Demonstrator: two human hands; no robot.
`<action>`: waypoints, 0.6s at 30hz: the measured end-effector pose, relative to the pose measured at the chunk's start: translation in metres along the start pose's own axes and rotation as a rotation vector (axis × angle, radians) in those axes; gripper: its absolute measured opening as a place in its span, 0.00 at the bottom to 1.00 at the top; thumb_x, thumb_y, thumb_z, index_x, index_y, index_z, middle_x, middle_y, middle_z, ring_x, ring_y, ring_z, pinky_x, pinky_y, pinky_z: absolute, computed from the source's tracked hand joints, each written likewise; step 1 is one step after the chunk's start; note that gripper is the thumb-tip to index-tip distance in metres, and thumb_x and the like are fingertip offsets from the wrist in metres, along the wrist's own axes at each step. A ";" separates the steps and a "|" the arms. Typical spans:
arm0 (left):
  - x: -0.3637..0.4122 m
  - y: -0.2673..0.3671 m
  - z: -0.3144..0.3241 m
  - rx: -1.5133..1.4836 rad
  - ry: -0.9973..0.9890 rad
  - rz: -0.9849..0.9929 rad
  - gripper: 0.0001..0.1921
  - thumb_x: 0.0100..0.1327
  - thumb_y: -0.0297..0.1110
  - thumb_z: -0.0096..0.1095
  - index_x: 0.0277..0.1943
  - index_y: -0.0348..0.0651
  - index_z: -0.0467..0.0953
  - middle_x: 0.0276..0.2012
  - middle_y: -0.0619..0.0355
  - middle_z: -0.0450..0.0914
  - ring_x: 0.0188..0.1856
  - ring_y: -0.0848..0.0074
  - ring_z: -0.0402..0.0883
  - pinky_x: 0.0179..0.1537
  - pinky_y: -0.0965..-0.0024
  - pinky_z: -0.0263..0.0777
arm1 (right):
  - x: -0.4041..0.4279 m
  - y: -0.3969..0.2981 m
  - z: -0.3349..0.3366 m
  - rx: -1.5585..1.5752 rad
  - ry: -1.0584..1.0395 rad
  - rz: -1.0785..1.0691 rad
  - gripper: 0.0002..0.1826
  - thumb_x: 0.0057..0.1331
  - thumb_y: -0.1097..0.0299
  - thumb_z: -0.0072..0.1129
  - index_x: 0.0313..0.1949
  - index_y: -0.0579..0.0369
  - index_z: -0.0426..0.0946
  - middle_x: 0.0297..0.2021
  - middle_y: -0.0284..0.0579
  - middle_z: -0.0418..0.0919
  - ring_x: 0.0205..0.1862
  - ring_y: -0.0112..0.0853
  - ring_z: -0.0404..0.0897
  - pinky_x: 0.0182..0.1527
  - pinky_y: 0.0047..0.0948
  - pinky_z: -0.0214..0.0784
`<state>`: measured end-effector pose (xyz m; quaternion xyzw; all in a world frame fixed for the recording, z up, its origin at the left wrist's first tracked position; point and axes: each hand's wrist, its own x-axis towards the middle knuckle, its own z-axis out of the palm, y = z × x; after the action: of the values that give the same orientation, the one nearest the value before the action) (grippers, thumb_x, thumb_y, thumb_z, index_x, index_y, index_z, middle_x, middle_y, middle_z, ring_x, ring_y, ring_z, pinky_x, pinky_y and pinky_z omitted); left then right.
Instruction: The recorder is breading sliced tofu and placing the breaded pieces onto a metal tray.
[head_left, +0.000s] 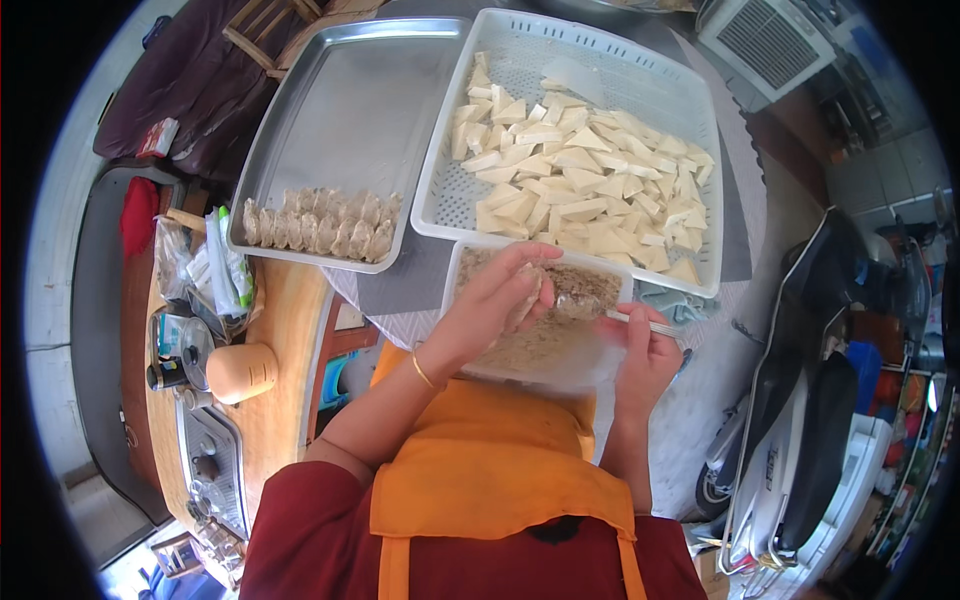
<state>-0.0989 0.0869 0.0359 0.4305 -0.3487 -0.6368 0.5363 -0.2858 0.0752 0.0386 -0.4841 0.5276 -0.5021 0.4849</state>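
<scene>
My left hand is cupped around a piece of food smeared with pale filling, over a translucent plastic tub. Brownish minced filling lies in the tub. In my right hand is the handle of a metal utensil, whose tip reaches the filling. Behind the tub stands a white perforated plastic tray heaped with triangular tofu pieces. A steel tray to its left holds rows of filled pieces along its near end.
A teal cloth lies by the white tray's near right corner. On the left, a wooden table bears plastic bags, an orange-tan container and a tea tray. A scooter stands at right.
</scene>
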 end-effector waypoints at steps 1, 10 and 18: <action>0.000 -0.001 0.001 -0.059 0.010 0.045 0.14 0.72 0.41 0.43 0.45 0.41 0.71 0.29 0.62 0.70 0.26 0.83 0.67 0.22 0.82 0.59 | -0.001 0.004 -0.001 -0.021 0.006 0.002 0.12 0.70 0.70 0.48 0.37 0.68 0.76 0.27 0.46 0.80 0.26 0.30 0.82 0.29 0.22 0.73; -0.005 -0.001 0.006 -0.165 0.148 -0.160 0.20 0.72 0.43 0.42 0.24 0.43 0.65 0.14 0.62 0.64 0.11 0.81 0.59 0.11 0.79 0.50 | -0.006 0.022 0.001 -0.049 -0.062 -0.013 0.11 0.69 0.71 0.48 0.37 0.67 0.76 0.25 0.44 0.79 0.25 0.27 0.81 0.29 0.20 0.73; 0.000 0.020 0.002 -0.263 0.108 -0.130 0.19 0.72 0.41 0.42 0.26 0.41 0.67 0.17 0.62 0.68 0.17 0.80 0.66 0.16 0.78 0.58 | -0.004 0.017 0.009 -0.147 -0.084 -0.078 0.11 0.69 0.72 0.48 0.37 0.67 0.76 0.26 0.44 0.79 0.25 0.26 0.81 0.27 0.21 0.72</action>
<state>-0.0930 0.0828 0.0544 0.4118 -0.2041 -0.6864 0.5635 -0.2768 0.0794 0.0215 -0.5592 0.5228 -0.4601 0.4498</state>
